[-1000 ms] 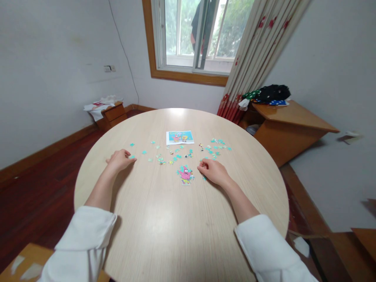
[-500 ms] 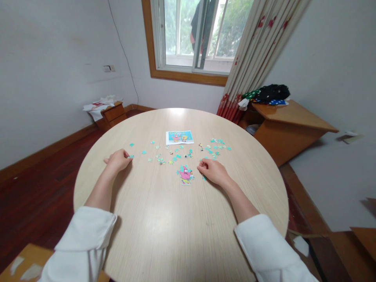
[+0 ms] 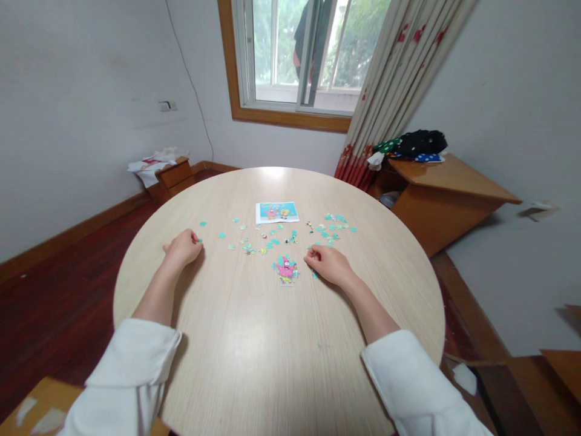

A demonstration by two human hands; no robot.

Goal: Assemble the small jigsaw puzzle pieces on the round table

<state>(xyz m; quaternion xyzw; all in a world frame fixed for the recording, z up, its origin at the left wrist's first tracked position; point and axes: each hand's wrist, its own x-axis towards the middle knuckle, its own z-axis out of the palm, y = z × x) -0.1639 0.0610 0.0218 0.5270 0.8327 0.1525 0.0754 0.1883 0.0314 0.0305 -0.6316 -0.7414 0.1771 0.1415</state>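
My left hand [image 3: 181, 248] is closed at the left of the table, pinching a small teal jigsaw puzzle piece [image 3: 200, 241] at its fingertips. On the right, my right hand [image 3: 330, 263] rests with curled fingers; whatever may be between them is hidden. Just left of it lies a partly joined puzzle section [image 3: 286, 271] with a pink starfish figure and teal pieces around it. Another teal piece [image 3: 315, 275] shows under the right wrist. Beyond the hands, loose puzzle pieces [image 3: 272, 243] are scattered, with a denser cluster [image 3: 336, 227] to the right.
A printed reference picture [image 3: 278, 212] lies on the round wooden table [image 3: 254, 363], behind the pieces. Past the table stand a small cabinet [image 3: 175, 177] with papers and, on the right, a wooden desk [image 3: 454, 188] with cloths on it. A curtain [image 3: 399, 79] hangs by the window.
The teal piece at my left fingertips has drawn in closer to the fingers and shows less now. My right hand stays nearly still.
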